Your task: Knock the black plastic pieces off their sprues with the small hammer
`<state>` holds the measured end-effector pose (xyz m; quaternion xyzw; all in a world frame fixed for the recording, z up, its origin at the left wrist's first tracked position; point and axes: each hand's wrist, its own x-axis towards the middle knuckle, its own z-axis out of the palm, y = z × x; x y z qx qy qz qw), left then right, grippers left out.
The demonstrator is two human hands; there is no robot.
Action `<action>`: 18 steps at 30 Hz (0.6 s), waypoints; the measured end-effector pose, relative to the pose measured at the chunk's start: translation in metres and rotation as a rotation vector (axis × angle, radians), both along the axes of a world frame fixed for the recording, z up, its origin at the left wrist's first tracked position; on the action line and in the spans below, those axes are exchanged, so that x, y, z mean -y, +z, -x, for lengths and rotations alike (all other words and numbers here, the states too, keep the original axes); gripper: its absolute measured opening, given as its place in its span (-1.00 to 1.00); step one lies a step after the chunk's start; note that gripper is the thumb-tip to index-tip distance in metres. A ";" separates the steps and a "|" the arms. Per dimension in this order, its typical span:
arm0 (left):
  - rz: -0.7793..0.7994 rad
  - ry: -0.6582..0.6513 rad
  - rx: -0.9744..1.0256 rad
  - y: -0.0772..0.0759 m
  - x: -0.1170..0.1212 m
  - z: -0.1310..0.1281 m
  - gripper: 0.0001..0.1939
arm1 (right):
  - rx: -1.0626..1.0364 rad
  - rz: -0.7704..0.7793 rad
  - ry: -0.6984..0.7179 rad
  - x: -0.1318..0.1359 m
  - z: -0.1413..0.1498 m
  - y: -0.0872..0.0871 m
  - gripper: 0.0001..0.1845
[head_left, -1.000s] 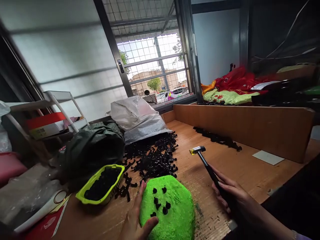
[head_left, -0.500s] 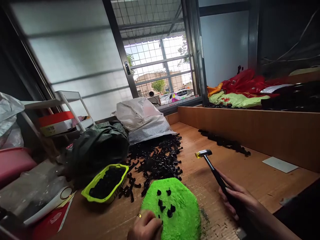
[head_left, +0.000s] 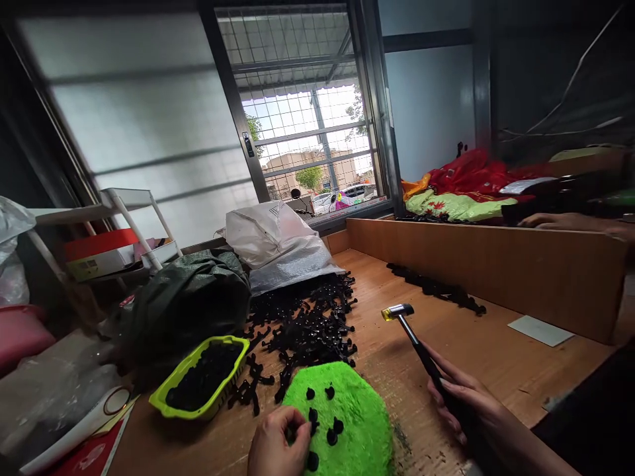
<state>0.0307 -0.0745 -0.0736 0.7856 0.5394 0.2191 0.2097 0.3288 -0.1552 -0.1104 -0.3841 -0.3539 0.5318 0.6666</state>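
Two hands work at the worktop (head_left: 496, 357). The right hand (head_left: 466, 403) is wrapped tight round the black handle of a small hammer (head_left: 414, 344), head raised. The left hand (head_left: 275, 443) curls at the near edge of the green pad (head_left: 347, 410), its fingertips seemingly pinching one black plastic piece (head_left: 313, 415), though the grip itself is hard to see. These pieces look light, stiff and small, best nipped between thumb and forefinger. The pad looks soft. A second ago the left hand lay flat and open on the pad; now it is bunched
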 end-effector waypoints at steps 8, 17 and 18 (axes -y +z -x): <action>-0.022 0.032 0.175 0.011 -0.015 0.010 -0.80 | -0.035 -0.038 0.003 0.000 0.004 0.000 -0.17; -0.166 -0.254 0.130 0.022 -0.030 -0.009 -0.79 | -0.014 -0.002 -0.022 -0.003 0.002 -0.005 -0.07; -0.201 -0.273 0.131 0.020 -0.029 -0.008 -0.77 | -0.001 0.012 -0.028 -0.003 0.001 -0.005 -0.08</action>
